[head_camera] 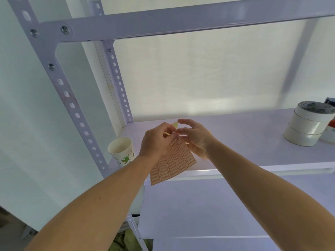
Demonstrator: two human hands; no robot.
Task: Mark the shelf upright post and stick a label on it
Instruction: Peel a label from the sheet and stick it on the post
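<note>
Two bare hands meeting above the front of the shelf board (253,134), working at the top corner of a label sheet (174,160). Left hand (155,142) pinching that upper corner, thumb and fingertips closed on the paper. Right hand (195,136) touching the same corner from the other side, thumb and forefinger drawn together at the edge, remaining fingers spread and raised; impossible to tell whether a single label is caught between them. Also hard to make out: a thin pale stick showing between the hands, too hidden to name.

Hanging down from the pinch toward the camera: the orange sheet, printed with rows of small oblong labels, long axis running from the held corner at upper right down to the free corner at lower left, tilted like a diamond, lower edge crossing the front lip of the board.

Standing well left of the hands: the front upright post (72,105), a perforated angle iron leaning from upper left to lower right in the wide view, bolted to the upper crossbeam (181,22), faint reddish smudges showing near its middle holes.

Sitting beside the post on the board: a paper cup (122,151), upright. Stacked at the far right: rolls of tape (306,124).
</note>
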